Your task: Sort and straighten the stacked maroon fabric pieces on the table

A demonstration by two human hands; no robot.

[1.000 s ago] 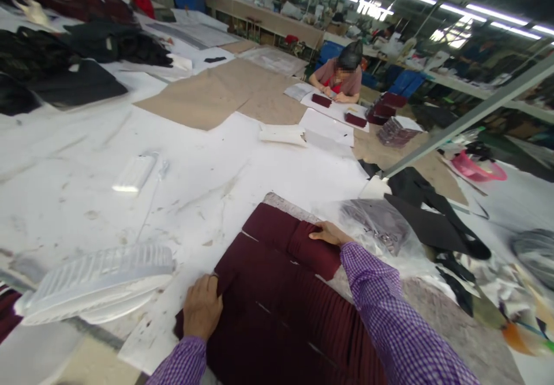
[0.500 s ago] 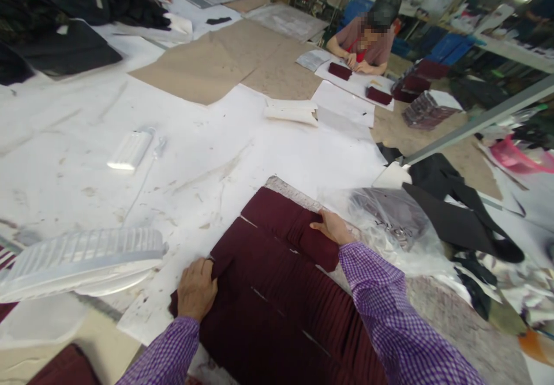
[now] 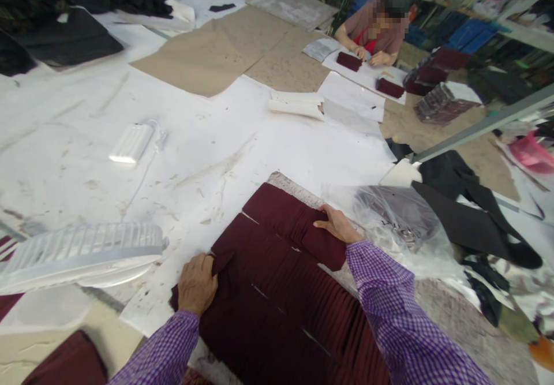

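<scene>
While a white table (image 3: 208,142) fills most of the frame and a person (image 3: 381,21) leans over it at upper right, the maroon cloth (image 3: 277,292) lies at lower centre. The left hand (image 3: 198,284), knuckles up, curls over its left edge; the right hand (image 3: 340,224) reaches inward, thumb apart, on its upper right. Whether either grips is unclear.

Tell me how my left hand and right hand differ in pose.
Your left hand points forward, while your right hand points leftward. The left hand's fingers lie close together; the right hand's thumb stands apart from its fingers. Both touch the maroon cloth and come from purple checked sleeves.
</scene>
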